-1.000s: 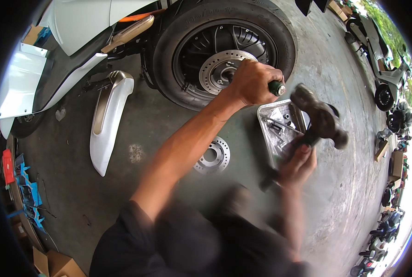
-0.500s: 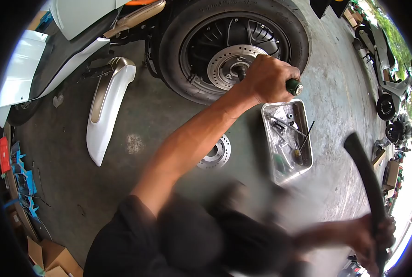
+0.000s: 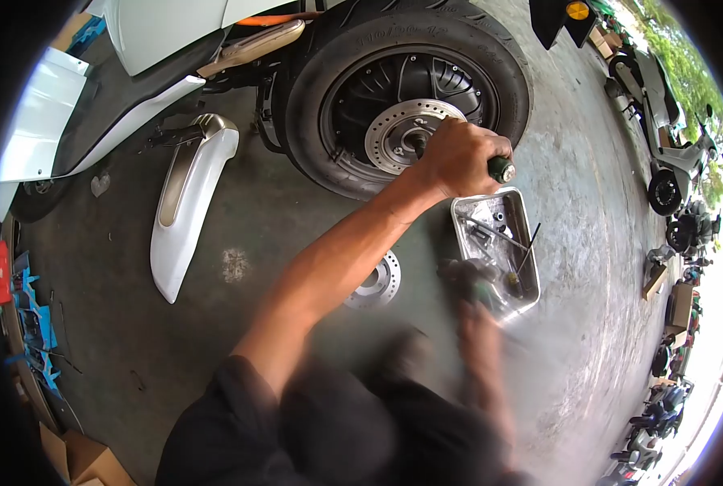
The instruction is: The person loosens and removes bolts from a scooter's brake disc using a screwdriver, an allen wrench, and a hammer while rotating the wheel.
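My left hand (image 3: 467, 159) is closed around a green-handled tool (image 3: 501, 169), whose butt sticks out beside the fist. The tool's other end points toward the hub of a black wheel (image 3: 321, 154) with a perforated brake disc (image 3: 381, 138); its tip is hidden by the hand. My right hand (image 3: 473, 293) is a motion blur at the left side of a metal tray (image 3: 538, 279). A dark smeared shape lies at its fingers, too blurred to make out. Inside the tray are several metal parts and thin rods.
A loose brake disc (image 3: 377, 283) lies on the floor, partly behind my left forearm. To the left lies a white and bronze panel (image 3: 185, 219). White bodywork (image 3: 45, 113) stands at upper left, a cardboard box (image 3: 94, 458) at lower left, and a parked scooter (image 3: 661, 121) at right.
My right hand has swung from the lower right to the tray's side; the long dark bar it held is no longer distinct. My left hand keeps its grip. The view has shifted slightly.
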`<action>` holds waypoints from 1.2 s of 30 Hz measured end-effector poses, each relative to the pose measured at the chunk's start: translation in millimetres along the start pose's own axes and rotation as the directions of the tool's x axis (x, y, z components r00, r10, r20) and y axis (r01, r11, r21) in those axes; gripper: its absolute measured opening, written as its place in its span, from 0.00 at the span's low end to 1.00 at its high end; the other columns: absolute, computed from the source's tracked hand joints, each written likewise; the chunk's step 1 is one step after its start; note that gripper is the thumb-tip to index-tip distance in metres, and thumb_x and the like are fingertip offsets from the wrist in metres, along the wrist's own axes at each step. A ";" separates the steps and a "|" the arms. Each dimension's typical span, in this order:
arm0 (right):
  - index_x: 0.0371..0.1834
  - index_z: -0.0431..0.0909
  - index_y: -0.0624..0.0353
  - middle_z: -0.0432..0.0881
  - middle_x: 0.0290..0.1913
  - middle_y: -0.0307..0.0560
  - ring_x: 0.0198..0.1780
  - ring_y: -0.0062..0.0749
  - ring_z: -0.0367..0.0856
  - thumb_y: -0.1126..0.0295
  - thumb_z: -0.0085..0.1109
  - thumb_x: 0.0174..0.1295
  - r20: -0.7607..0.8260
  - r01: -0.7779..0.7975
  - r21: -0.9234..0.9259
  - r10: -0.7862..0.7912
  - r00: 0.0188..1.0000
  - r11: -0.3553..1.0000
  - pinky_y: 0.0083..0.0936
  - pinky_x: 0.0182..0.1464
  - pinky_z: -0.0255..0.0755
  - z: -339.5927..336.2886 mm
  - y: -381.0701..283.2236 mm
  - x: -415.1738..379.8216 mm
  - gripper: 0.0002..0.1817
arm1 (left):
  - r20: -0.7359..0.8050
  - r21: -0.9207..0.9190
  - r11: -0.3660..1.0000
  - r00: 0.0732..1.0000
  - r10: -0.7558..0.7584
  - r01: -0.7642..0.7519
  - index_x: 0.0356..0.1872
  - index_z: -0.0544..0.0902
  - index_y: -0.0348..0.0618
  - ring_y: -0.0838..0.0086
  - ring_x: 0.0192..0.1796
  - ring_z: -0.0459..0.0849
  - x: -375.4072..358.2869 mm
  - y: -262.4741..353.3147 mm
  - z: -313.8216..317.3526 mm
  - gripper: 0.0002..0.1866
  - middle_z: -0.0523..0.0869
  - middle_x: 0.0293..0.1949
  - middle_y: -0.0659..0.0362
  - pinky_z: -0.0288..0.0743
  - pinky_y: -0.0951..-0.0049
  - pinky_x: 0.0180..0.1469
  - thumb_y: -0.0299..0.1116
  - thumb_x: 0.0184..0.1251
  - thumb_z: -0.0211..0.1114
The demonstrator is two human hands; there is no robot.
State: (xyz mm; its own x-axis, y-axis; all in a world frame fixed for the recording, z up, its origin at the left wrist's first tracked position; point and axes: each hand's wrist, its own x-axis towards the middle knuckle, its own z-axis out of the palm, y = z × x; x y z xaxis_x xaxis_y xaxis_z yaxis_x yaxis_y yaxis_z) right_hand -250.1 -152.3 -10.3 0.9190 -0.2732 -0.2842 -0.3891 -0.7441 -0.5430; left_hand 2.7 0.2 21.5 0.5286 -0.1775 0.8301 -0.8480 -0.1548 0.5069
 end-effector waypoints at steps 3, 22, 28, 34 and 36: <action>0.38 0.75 0.68 0.73 0.20 0.53 0.24 0.41 0.73 0.52 0.50 0.76 -0.019 -0.064 0.046 0.065 0.998 0.997 0.40 0.31 0.68 -0.7 -4.5 -5.0 0.24 | 0.032 -0.027 0.999 0.999 0.030 -0.029 0.18 0.83 0.45 0.63 0.24 0.86 2.5 5.8 -0.1 0.06 0.85 0.21 0.57 0.77 0.67 0.27 0.29 0.49 0.71; 0.37 0.74 0.64 0.72 0.18 0.43 0.20 0.28 0.72 0.48 0.48 0.77 -0.240 0.178 0.035 -0.164 0.957 0.983 0.32 0.26 0.66 -29.2 -13.7 14.0 0.26 | -0.114 0.015 0.999 0.992 0.051 -0.050 0.17 0.81 0.44 0.63 0.23 0.85 3.3 -6.3 5.7 0.07 0.84 0.20 0.56 0.75 0.68 0.25 0.27 0.49 0.71; 0.35 0.73 0.62 0.70 0.21 0.36 0.23 0.21 0.67 0.49 0.45 0.78 -0.220 0.152 0.283 -0.090 0.971 0.947 0.25 0.26 0.63 -50.0 -35.8 20.8 0.25 | -0.160 0.016 0.999 0.986 0.050 -0.048 0.15 0.76 0.43 0.61 0.21 0.83 4.6 -4.1 3.8 0.11 0.81 0.18 0.54 0.73 0.67 0.24 0.26 0.49 0.71; 0.34 0.71 0.59 0.67 0.21 0.31 0.23 0.13 0.63 0.48 0.45 0.78 -0.253 0.230 0.289 -0.158 0.955 0.929 0.18 0.24 0.56 -80.2 -80.2 21.7 0.24 | -0.254 -0.015 0.997 0.965 0.072 -0.078 0.14 0.74 0.43 0.62 0.18 0.80 3.5 -3.2 5.0 0.13 0.79 0.16 0.55 0.70 0.68 0.21 0.24 0.50 0.70; 0.35 0.71 0.59 0.66 0.21 0.30 0.22 0.13 0.61 0.48 0.46 0.78 -0.305 0.304 0.334 -0.203 0.931 0.892 0.17 0.24 0.55 -83.7 -87.2 26.5 0.24 | -0.289 -0.001 0.996 0.954 0.081 -0.085 0.16 0.73 0.44 0.62 0.18 0.80 2.4 -2.5 3.9 0.13 0.80 0.17 0.55 0.70 0.68 0.21 0.24 0.50 0.70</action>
State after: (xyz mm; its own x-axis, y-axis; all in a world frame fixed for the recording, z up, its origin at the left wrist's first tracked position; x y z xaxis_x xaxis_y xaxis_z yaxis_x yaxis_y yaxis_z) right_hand -186.5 -145.7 95.8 0.9533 -0.2893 0.0866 -0.0890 -0.5432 -0.8349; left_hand 6.2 -3.7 21.4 0.4239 0.0993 0.9002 -0.8900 -0.1386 0.4344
